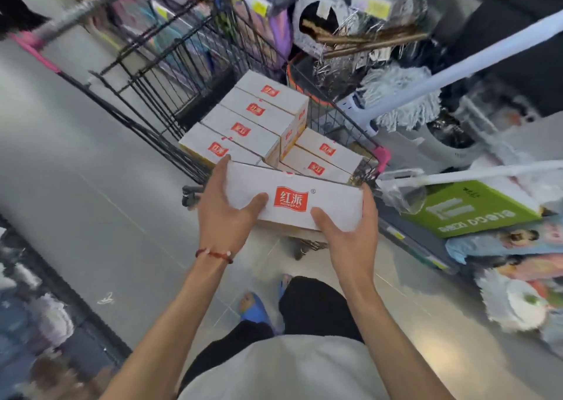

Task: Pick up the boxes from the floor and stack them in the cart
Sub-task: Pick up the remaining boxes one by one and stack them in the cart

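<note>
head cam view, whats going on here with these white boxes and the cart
A person holds a white cardboard box with a red logo, left hand gripping its left end, right hand its right end, at the near end of a black wire shopping cart. The cart already holds at least six matching boxes, four of them in a higher row. This box is not yet set down.

Bright, even indoor light, soft shadows; wide-angle bending and heavy motion blur toward the edges.

stacked boxes (253, 116) fill cart (170, 61) – left side free
</note>
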Motion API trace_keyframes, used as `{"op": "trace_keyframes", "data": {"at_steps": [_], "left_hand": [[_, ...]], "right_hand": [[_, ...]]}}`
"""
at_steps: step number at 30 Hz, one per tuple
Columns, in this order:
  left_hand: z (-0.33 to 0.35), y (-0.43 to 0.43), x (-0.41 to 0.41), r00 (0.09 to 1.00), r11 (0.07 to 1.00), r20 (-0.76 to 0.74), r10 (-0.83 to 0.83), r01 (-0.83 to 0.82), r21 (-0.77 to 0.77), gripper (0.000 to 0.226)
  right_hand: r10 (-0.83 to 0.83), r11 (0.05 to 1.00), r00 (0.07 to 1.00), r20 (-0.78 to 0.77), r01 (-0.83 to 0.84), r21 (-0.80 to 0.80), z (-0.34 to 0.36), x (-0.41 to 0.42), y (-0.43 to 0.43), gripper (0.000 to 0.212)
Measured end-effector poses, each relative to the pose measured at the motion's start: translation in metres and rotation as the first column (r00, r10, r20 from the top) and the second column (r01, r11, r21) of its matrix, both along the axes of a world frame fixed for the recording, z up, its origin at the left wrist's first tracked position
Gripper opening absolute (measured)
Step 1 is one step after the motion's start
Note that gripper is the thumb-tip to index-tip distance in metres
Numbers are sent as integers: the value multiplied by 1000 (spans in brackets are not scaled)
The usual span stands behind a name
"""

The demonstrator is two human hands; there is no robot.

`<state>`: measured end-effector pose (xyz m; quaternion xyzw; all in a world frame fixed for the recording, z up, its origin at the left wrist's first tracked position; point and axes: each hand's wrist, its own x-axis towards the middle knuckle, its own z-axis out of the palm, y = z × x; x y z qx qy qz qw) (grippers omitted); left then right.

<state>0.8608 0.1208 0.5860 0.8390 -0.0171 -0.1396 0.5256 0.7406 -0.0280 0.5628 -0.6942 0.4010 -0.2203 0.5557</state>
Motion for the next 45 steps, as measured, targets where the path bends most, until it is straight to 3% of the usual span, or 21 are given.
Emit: {"op": "trace_keyframes", "data": {"at_steps": [11, 23, 29, 36, 45], "left_hand": [[-14, -80, 104, 980, 979, -1, -201, 201, 25, 96], [-55, -151, 168, 916, 917, -98, -390, 396, 48, 91], [-84, -162, 180, 851, 855, -167, -498, 514, 70, 81], [-117, -159, 177, 810, 815, -262, -524, 566, 120, 68], [-143, -155, 176, 795, 771, -334, -506, 591, 239, 69]], "right_hand": [[-213, 977, 977, 24, 213, 21, -7, 73, -53, 78], [-329, 927, 942, -70, 336, 170, -34, 111, -95, 89], [-401, 882, 907, -126, 420, 215, -60, 116, -87, 85], [-390, 861, 895, -217, 438, 259, -94, 117, -85, 86], [-328, 840, 890, -318, 428, 334, -132, 117, -94, 87]]}}
